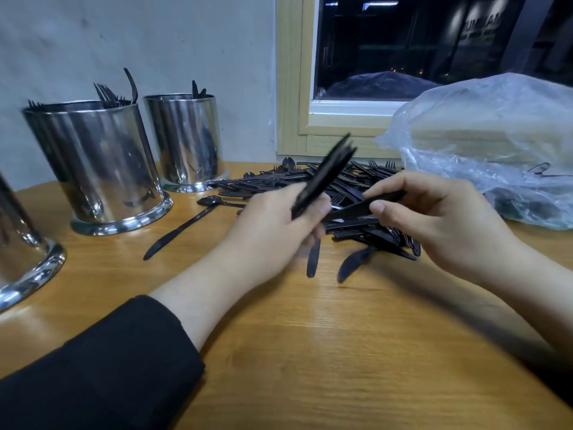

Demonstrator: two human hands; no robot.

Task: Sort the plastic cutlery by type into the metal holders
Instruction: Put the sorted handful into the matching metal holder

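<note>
Black plastic cutlery pile (325, 187), surface's far edge: light, stiff, slippery; left hand (279, 221) grips blurred bundle (322, 178), probably knives, right hand (434, 212) pinches one piece (366, 206) mid-handle.

Three holders are polished metal, mirror-glossy: near-left holder (21, 243), middle holder (99, 162), far holder (187, 141), each with a smooth flared base rim that reflects the tabletop. Cutlery pile (325, 187) is black plastic, smooth with a slight sheen; same for the loose spoon (183, 226) and the bundle (322, 178) that the left hand (273, 225) grips. Table (310, 352) is light wood grain, smooth, satin gloss with soft reflections. Bag (483, 144), far right, is thin clear plastic, crinkled and shiny. Sleeve (102, 367) is black cloth, matt. Wall (139, 41) is matt painted, scuffed. Window frame (288, 88) is smooth, pale, semi-matt; the pane is glossy glass.
</note>
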